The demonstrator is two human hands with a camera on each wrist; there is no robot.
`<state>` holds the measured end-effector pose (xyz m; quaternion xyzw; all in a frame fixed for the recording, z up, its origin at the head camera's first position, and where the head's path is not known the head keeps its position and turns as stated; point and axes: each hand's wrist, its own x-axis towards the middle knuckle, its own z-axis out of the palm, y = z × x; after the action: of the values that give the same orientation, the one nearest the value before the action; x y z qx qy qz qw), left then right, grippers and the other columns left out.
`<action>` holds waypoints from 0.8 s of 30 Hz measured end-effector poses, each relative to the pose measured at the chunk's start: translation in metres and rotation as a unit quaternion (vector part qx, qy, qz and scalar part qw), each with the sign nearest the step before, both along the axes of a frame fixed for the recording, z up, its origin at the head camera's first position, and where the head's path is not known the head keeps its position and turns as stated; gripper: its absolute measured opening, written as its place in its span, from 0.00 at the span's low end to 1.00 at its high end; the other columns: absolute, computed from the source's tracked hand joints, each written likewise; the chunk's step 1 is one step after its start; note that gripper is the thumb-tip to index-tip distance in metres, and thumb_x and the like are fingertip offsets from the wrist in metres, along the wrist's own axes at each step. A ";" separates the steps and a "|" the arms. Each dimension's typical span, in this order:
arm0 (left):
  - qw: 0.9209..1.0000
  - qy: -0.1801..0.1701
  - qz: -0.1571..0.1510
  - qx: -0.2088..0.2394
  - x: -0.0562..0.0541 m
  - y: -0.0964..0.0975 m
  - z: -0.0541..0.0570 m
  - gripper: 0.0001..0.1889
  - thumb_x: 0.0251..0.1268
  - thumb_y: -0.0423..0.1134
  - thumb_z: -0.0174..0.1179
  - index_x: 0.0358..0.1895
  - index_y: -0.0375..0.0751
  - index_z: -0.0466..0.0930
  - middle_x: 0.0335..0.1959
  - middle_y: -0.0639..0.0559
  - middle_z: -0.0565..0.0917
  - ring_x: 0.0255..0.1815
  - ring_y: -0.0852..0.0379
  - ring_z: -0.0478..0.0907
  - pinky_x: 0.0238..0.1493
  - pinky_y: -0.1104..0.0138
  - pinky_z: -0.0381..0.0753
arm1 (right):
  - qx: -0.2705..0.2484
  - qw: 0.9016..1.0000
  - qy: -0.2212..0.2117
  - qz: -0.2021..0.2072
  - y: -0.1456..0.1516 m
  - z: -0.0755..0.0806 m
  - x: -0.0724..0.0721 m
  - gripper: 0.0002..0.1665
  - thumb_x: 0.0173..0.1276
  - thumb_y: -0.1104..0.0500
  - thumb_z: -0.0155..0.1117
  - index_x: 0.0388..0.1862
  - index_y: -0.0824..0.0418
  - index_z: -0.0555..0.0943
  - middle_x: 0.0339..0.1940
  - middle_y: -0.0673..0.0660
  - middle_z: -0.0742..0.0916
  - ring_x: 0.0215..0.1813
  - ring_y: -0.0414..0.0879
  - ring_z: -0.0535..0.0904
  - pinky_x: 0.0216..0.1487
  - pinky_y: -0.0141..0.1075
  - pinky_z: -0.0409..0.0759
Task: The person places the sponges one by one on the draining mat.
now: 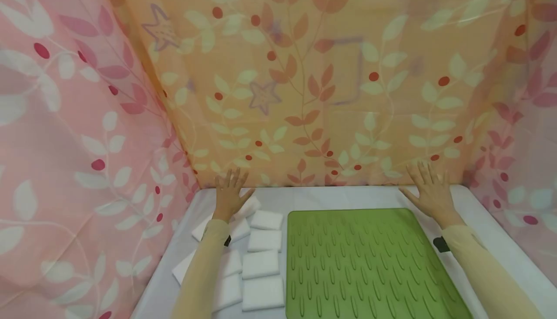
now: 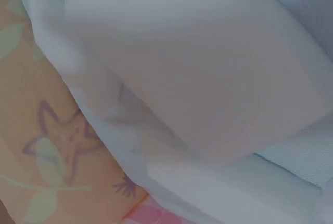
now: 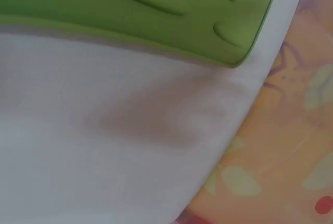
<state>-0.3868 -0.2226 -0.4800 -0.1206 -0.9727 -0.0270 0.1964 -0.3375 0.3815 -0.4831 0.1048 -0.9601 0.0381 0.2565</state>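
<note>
In the head view my left hand [image 1: 229,195] is held with fingers spread, over the far left of the white-covered table, overlapping some white pads there. My right hand [image 1: 431,193] is spread likewise at the far right, beside the far corner of a green mat [image 1: 357,261] with raised oval ridges. Neither hand holds anything. Several square white pads [image 1: 263,292] lie in rough columns left of the mat, some partly hidden by my left forearm. The left wrist view shows a white pad [image 2: 223,78] up close; the right wrist view shows the green mat's corner [image 3: 229,52] and a hand's shadow.
A white cloth [image 1: 339,195] covers the table. An orange leaf-patterned curtain [image 1: 300,92] hangs behind its far edge, and a pink one [image 1: 87,164] runs along the left, with more pink cloth [image 1: 522,164] on the right. Dark wrist bands [image 1: 441,244] show at the sleeves.
</note>
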 end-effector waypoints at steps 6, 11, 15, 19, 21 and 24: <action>1.000 -0.010 -0.010 0.007 0.004 -0.003 -0.002 0.35 0.63 0.64 0.47 0.71 0.54 0.57 0.74 0.48 0.53 0.75 0.45 0.42 0.66 0.37 0.35 | -0.007 0.999 -0.027 0.032 -0.004 -0.009 0.007 0.46 0.66 0.38 0.53 0.75 0.53 0.47 0.72 0.69 0.55 0.71 0.68 0.48 0.64 0.67 0.33; 0.998 -0.040 -0.018 0.032 0.010 -0.011 -0.008 0.35 0.63 0.64 0.46 0.72 0.55 0.55 0.74 0.49 0.50 0.75 0.48 0.39 0.67 0.39 0.30 | -0.005 0.998 -0.040 0.052 -0.011 -0.014 0.014 0.39 0.67 0.40 0.53 0.70 0.59 0.59 0.70 0.69 0.59 0.65 0.72 0.55 0.61 0.69 0.44; 0.997 -0.059 -0.026 0.046 0.018 -0.016 -0.014 0.36 0.63 0.64 0.46 0.72 0.55 0.55 0.74 0.49 0.51 0.75 0.46 0.41 0.66 0.40 0.25 | 0.012 0.996 -0.038 0.074 -0.016 -0.022 0.023 0.36 0.67 0.42 0.53 0.68 0.60 0.64 0.68 0.69 0.64 0.65 0.72 0.57 0.59 0.68 0.50; 0.995 -0.084 -0.025 0.048 0.027 -0.020 -0.017 0.35 0.64 0.65 0.45 0.71 0.54 0.57 0.74 0.49 0.52 0.75 0.45 0.40 0.66 0.38 0.31 | 0.005 0.994 -0.060 0.092 -0.020 -0.028 0.032 0.37 0.67 0.44 0.54 0.71 0.58 0.61 0.71 0.66 0.61 0.72 0.64 0.49 0.62 0.67 0.48; 0.993 -0.100 -0.028 0.050 0.033 -0.021 -0.016 0.35 0.65 0.65 0.44 0.71 0.53 0.56 0.74 0.48 0.52 0.75 0.44 0.41 0.65 0.37 0.32 | -0.006 0.992 -0.079 0.096 -0.020 -0.031 0.036 0.38 0.68 0.44 0.54 0.72 0.57 0.58 0.72 0.65 0.59 0.74 0.62 0.44 0.64 0.66 0.45; 0.991 -0.118 -0.035 0.056 0.043 -0.022 -0.015 0.35 0.65 0.64 0.44 0.71 0.54 0.57 0.73 0.46 0.54 0.74 0.42 0.44 0.65 0.36 0.32 | -0.020 0.990 -0.107 0.092 -0.019 -0.034 0.040 0.38 0.69 0.43 0.51 0.73 0.56 0.55 0.72 0.66 0.58 0.74 0.63 0.44 0.65 0.65 0.42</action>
<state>-0.3436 -0.2451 -0.4948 -0.1390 -0.9812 -0.1027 0.0858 -0.2970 0.3627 -0.5175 0.1829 -0.9674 0.0913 0.1492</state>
